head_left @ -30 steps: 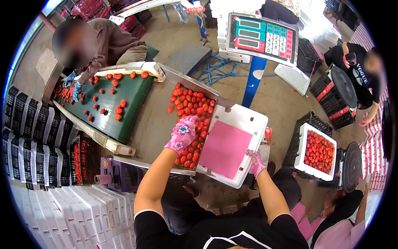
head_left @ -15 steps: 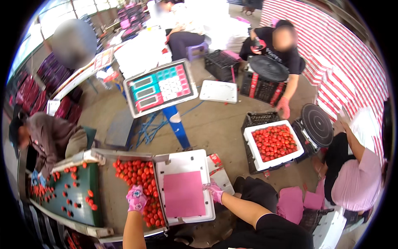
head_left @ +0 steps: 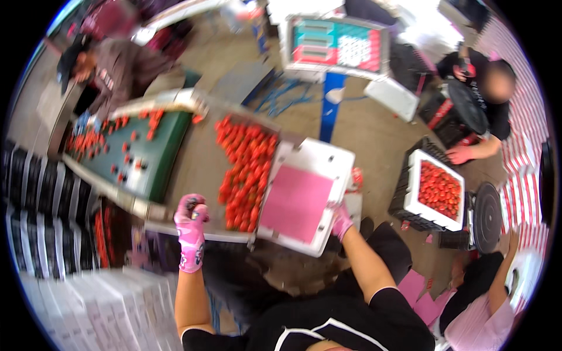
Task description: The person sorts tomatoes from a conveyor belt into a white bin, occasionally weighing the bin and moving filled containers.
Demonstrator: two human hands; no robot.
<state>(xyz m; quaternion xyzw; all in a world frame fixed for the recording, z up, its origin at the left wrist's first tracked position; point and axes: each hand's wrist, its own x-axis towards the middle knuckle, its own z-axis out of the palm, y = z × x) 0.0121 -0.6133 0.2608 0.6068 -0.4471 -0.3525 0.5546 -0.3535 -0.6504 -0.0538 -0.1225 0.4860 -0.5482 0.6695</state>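
My left hand [head_left: 191, 233], in a pink patterned glove, is held over the near edge of the metal sorting tray [head_left: 196, 158]. Its fingers are curled in, and whatever they may hold is hidden. To its right lies a heap of red cherry tomatoes [head_left: 246, 175]. Against the heap sits a shallow white foam box [head_left: 338, 157], slightly tilted, with a pink sheet [head_left: 297, 203] spread over its bottom. The gloved fingers of my right hand [head_left: 340, 221] are closed on the right rim of this foam box.
A green conveyor belt [head_left: 158, 164] carries scattered tomatoes past a co-worker [head_left: 132, 64]. A scale display [head_left: 339, 45] stands on a blue post [head_left: 332, 105]. At right, a filled foam box [head_left: 414, 181] rests on a black crate near another worker's gloved hand [head_left: 459, 154]. White foam boxes [head_left: 105, 310] are stacked lower left.
My left hand has left the tomato heap and moved left to the tray's near edge, fingers now curled. My right hand stays on the foam box rim. The whole view has turned leftward.
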